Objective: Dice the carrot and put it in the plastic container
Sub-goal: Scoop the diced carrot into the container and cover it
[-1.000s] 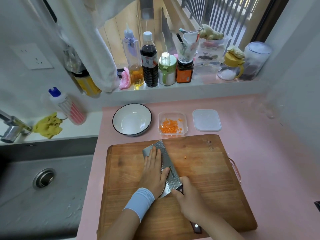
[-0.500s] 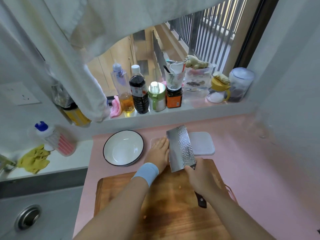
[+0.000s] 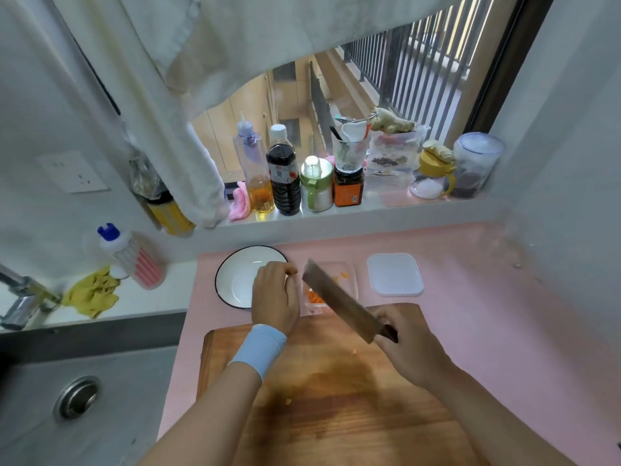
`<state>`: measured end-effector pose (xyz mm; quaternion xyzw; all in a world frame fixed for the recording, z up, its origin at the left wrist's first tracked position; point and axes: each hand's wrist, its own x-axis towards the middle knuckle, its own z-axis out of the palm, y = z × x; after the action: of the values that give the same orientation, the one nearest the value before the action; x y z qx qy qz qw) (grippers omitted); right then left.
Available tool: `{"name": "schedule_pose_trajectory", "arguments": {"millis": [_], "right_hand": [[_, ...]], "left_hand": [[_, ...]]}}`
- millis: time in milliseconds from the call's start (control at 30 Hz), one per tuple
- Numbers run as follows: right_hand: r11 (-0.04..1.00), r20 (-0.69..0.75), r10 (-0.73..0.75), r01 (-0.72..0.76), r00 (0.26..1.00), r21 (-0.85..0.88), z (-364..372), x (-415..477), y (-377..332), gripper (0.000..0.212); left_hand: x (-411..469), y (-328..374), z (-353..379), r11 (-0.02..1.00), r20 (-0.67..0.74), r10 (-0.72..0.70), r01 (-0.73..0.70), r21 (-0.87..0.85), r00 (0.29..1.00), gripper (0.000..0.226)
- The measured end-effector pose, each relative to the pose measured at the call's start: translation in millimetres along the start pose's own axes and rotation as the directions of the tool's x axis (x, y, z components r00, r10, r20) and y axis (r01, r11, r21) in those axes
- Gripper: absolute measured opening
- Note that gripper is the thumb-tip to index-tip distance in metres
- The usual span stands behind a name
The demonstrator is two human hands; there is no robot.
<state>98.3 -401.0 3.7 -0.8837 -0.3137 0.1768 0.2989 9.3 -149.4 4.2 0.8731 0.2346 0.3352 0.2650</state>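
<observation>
Gripping the cleaver [image 3: 339, 301] by its dark handle with the right hand [image 3: 408, 344], fingers curled tightly round it, tilting the blade over the plastic container [image 3: 351, 272]. Hovering the left hand [image 3: 275, 297] just beside the blade, fingers bent downward; not possible to tell whether holding anything. Seeing the diced carrot [image 3: 314, 296] inside the container, partly hidden by the blade, and few small bits on the cutting board [image 3: 336, 408].

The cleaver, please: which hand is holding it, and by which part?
The right hand grips the cleaver by its dark handle, blade above the plastic container. Whether the left hand, fingers curled, holds anything cannot be told.
</observation>
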Motion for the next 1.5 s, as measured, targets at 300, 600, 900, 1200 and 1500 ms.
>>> {"name": "schedule_pose_trajectory", "arguments": {"millis": [300,600,900,1200,1500], "right_hand": [[0.860,0.111,-0.334,0.350,0.936,-0.371,43.9,-34.8,16.5,0.053],[0.844,0.257,-0.306,0.386,0.917,-0.372,69.0,-35.1,43.3,0.064],[0.960,0.177,-0.174,0.207,0.969,-0.189,37.9,7.6,34.7,0.033],[0.906,0.049,0.111,-0.081,0.993,-0.416,-5.1,122.0,36.0,0.042],[0.773,0.113,0.451,-0.324,0.885,-0.545,19.5,175.6,69.8,0.087]], "left_hand": [[-59.1,-0.7,-22.1,0.973,0.493,0.077,-0.174,0.155,0.866,0.021],[-93.7,2.9,-11.0,0.956,0.735,-0.129,-0.112,0.270,0.666,0.022],[-45.4,13.5,22.4,0.975,0.732,-0.166,-0.002,0.223,0.660,0.035],[31.0,-2.6,82.1,0.946,0.690,-0.010,-0.218,0.241,0.724,0.048],[57.7,-40.3,133.0,0.810,0.754,-0.043,-0.419,0.411,0.656,0.075]]}}
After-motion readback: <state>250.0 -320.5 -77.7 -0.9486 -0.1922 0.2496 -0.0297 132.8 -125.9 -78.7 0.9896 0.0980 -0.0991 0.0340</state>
